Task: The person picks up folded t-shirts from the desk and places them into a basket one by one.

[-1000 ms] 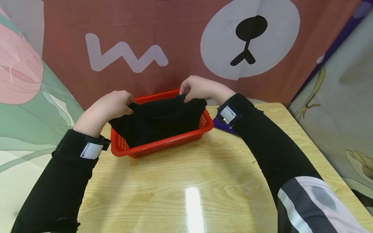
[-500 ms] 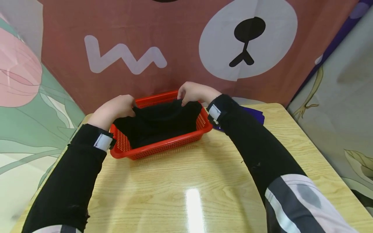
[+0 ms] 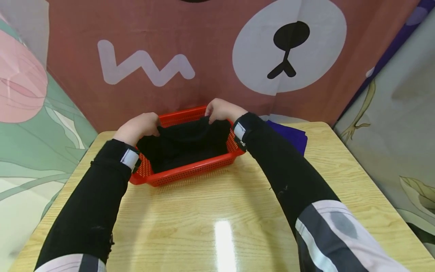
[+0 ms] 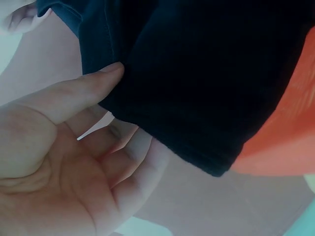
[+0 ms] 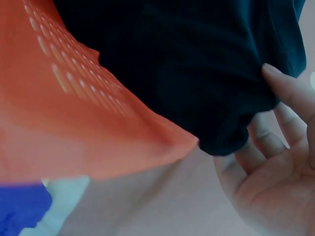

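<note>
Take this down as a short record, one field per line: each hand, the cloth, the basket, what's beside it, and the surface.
Cloth: black cloth, lower part inside the red basket
Left hand: grip pinching the cloth's raised far edge
Right hand: grip pinching that edge farther right
Basket: red, perforated sides
Beside: purple item, partly behind the right sleeve
Surface: wood-grain table

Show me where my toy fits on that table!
Two bare patches of table: in front of the red basket, between the left sleeve and right sleeve; and right of the purple thing, to the table's right edge. It's crowded at the basket, where fingers of the left hand and right hand pinch black cloth.
</note>
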Available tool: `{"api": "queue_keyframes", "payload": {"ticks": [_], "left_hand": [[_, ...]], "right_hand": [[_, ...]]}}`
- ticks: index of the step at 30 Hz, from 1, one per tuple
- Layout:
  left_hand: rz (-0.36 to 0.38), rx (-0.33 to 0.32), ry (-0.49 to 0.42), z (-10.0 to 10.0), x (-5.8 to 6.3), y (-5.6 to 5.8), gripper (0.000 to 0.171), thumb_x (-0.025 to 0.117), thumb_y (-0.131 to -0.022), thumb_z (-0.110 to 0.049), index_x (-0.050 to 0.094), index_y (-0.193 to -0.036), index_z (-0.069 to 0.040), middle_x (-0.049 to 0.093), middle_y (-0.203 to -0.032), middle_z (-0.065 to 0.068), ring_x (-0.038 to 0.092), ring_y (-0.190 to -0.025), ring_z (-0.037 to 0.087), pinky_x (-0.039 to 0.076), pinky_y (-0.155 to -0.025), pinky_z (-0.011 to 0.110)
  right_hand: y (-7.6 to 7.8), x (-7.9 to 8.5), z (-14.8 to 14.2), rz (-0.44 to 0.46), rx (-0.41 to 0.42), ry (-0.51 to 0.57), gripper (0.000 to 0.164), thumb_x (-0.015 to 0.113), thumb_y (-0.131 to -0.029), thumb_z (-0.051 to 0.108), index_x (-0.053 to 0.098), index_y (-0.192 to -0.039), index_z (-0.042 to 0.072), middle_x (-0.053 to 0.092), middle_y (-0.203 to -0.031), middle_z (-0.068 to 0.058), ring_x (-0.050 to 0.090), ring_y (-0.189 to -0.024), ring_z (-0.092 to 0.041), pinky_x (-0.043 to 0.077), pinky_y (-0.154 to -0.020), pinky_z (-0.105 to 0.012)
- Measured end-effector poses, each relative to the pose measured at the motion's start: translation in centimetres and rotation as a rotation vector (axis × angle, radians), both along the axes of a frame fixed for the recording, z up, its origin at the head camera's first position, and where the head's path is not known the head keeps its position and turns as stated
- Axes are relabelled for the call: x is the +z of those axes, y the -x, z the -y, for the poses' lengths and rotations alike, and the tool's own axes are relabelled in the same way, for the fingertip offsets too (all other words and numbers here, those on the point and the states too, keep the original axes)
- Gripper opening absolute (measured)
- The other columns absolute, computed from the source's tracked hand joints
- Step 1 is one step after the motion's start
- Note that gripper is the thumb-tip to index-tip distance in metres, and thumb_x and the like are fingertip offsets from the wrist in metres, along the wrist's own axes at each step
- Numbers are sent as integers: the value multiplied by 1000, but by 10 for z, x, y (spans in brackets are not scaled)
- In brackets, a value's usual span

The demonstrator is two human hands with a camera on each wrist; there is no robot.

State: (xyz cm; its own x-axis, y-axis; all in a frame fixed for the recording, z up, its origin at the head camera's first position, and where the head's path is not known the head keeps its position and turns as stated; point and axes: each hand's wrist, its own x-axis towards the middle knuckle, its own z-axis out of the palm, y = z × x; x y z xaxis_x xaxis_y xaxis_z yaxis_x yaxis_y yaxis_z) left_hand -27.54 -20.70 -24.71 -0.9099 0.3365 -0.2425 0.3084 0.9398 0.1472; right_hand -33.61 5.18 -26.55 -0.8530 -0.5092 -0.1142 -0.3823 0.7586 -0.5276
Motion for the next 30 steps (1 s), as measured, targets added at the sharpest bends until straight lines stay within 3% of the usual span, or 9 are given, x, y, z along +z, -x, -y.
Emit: {"api": "queue_keyframes", "payload": {"ticks": [5, 21, 26, 30], "left_hand": [[-8, 25, -24, -1, -4, 4, 7, 68, -86, 2, 65, -90, 6, 50, -76, 9, 47, -72, 27, 38, -67, 37], [11, 68, -36, -1, -14, 16, 4, 63, -86, 5, 64, -90, 6, 50, -77, 11, 48, -72, 28, 39, -67, 36], [109, 48, -75, 3, -16, 21, 26, 61, -90, 1, 63, -115, 10, 60, -104, 23, 52, -81, 31, 45, -65, 35], [181, 46, -99, 6, -17, 24, 38, 60, -92, -1, 55, -128, 11, 53, -126, 29, 53, -97, 37, 50, -71, 40]], "right_hand": [[3, -9, 0, -31, -38, 41, 18, 69, -90, 8, 67, -108, 4, 62, -106, -10, 53, -94, -24, 46, -87, -36], [3, -8, 5, 10, -43, 4, 28, 65, -92, 7, 64, -120, 3, 59, -121, -12, 55, -110, -27, 45, -96, -37], [4, -10, 2, 45, -44, -6, 28, 65, -94, 11, 64, -121, 4, 59, -120, -11, 54, -108, -26, 44, -96, -39], [6, -11, 2, 74, -27, -30, 32, 64, -95, 14, 62, -125, 3, 58, -125, -12, 53, -113, -26, 42, -100, -40]]}}
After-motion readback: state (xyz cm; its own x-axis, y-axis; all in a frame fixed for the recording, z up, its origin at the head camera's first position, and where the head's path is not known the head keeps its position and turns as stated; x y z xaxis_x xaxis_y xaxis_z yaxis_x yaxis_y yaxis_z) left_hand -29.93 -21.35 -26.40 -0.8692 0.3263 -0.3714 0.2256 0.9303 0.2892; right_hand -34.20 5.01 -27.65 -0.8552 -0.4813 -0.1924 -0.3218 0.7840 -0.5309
